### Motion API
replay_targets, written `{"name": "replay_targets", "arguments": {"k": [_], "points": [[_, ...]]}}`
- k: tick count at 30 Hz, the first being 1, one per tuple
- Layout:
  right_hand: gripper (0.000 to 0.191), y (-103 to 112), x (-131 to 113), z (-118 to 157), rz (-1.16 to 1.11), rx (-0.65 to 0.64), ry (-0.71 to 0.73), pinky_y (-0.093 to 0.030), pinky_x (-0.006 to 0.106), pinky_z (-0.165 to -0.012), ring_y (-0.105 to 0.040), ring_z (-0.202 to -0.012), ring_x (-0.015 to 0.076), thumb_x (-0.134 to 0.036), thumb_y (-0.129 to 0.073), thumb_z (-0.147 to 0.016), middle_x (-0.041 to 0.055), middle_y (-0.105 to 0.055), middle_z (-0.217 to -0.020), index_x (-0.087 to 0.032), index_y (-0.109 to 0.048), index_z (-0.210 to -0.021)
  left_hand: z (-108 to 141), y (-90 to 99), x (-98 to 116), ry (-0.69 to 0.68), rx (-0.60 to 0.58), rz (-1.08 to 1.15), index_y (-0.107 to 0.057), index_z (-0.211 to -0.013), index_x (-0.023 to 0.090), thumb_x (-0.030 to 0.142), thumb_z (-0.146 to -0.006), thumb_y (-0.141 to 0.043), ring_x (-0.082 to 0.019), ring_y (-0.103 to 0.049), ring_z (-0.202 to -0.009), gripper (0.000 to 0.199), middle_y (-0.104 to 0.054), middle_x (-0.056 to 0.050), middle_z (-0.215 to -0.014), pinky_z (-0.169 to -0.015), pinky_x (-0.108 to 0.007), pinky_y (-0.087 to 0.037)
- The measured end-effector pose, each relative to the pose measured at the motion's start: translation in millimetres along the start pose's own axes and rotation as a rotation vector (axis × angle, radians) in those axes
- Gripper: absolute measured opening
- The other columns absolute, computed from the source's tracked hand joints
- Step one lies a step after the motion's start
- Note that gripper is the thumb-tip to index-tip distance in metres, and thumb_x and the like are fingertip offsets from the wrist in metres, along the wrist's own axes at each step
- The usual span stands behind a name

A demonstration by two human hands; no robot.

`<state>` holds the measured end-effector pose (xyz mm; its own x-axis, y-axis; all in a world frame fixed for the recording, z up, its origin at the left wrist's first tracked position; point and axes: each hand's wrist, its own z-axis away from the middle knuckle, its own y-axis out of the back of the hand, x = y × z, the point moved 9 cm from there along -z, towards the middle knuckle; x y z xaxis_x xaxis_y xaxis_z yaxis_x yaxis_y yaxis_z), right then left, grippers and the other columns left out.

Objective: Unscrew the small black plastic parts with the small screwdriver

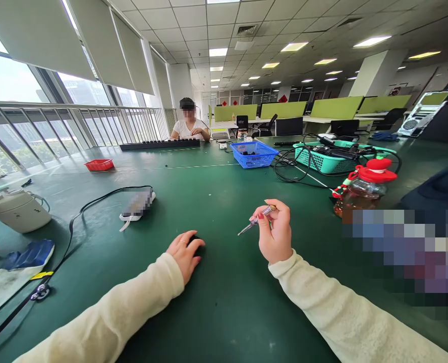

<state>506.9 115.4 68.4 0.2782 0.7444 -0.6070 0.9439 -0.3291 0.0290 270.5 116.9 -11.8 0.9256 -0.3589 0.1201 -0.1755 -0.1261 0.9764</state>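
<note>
My right hand (275, 229) is raised over the green table (216, 312), its fingers wrapped round a small screwdriver (260, 218) with a clear handle. The metal tip points down and to the left, with nothing touching it. My left hand (185, 254) rests lower and to the left, palm down, its fingers curved over a dark object (194, 239). That object is mostly hidden under the fingers, and I cannot make out what it is. A gap of bare green surface lies between the two hands.
Ahead are a blue basket (255, 157), a teal basket (317, 160) of cables and a red tray (99, 165). A red-lidded jar (366, 189) stands right; a phone (137, 204), strap and pale container (19, 209) lie left. A person (189, 126) sits across the table.
</note>
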Motion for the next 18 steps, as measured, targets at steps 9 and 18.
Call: {"name": "replay_targets", "arguments": {"k": [9,18], "points": [[0.022,-1.8,3.3,0.5,0.014,-0.017,-0.019,-0.055,0.034,-0.067,-0.061,-0.068,0.0142,-0.021,-0.044,-0.094,0.0009,-0.059,-0.080,-0.023,-0.039,-0.115,71.2,46.5,-188.7,0.404,0.069,-0.197,-0.061,-0.119,0.019,0.012,-0.087,-0.030,-0.025,-0.056,-0.120,0.045,-0.045,-0.012,-0.142,-0.104,-0.040,-0.044],[0.021,-2.4,5.8,0.1,0.020,-0.027,-0.038,-0.055,0.034,-0.066,-0.062,-0.067,0.0142,-0.023,-0.044,-0.094,0.0005,-0.059,-0.080,-0.024,-0.039,-0.114,91.9,61.3,-208.6,0.509,0.059,-0.162,-0.059,-0.129,0.026,0.014,-0.092,-0.023,-0.030,-0.065,-0.106,0.053,-0.046,-0.006,-0.145,-0.087,-0.047,-0.055]]}}
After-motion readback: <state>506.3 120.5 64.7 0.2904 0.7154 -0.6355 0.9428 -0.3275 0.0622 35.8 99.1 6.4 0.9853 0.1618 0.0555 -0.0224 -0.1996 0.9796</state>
